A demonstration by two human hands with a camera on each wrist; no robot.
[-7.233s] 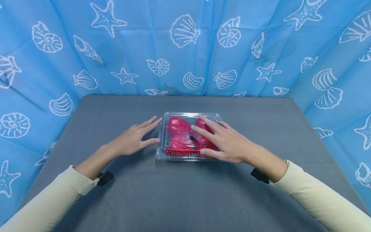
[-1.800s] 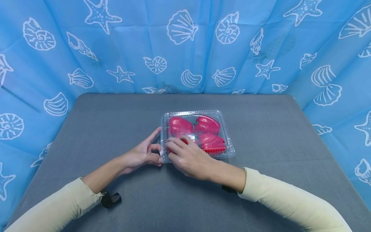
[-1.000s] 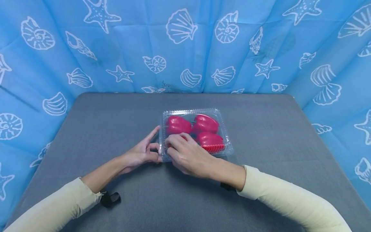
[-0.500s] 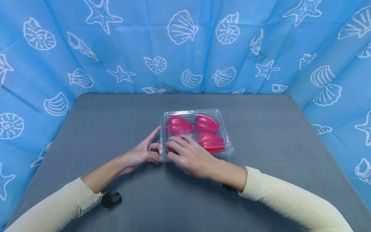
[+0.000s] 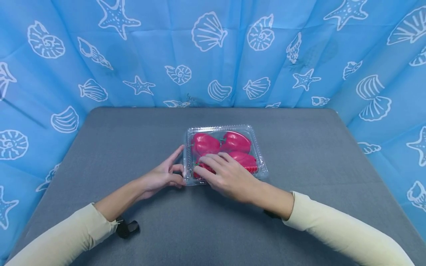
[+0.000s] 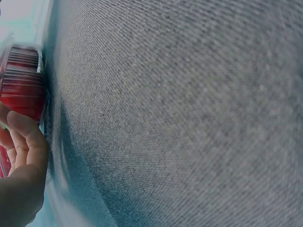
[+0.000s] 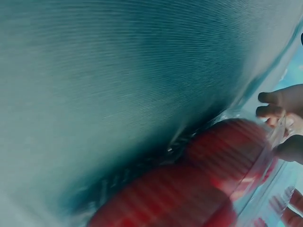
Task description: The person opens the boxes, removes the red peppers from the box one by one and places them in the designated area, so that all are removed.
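A clear plastic clamshell box (image 5: 259, 155) lies on the grey table, its lid down over several red bell peppers (image 5: 237, 142). At the box's left edge is my left hand (image 5: 159, 179), index finger stretched along the side, other fingers curled at the front corner. The right wrist view shows these left fingers (image 7: 270, 111) at a clear corner of the plastic. Across the lid's front left reaches my right hand (image 5: 229, 177), its bent fingers over the top. Its thumb (image 7: 289, 149) meets the front side in the right wrist view. The head view hides that thumb.
Grey cloth covers the table (image 5: 133, 129) on all sides of the box. A blue curtain (image 5: 213, 55) with white shells and starfish hangs behind the table's far edge. A black strap (image 5: 126, 229) hangs from the left wrist.
Seven seconds ago my hands were spread at the box's left and right sides. Since half a second ago, my right hand has shifted slightly right along the lid; my left hand stays put.
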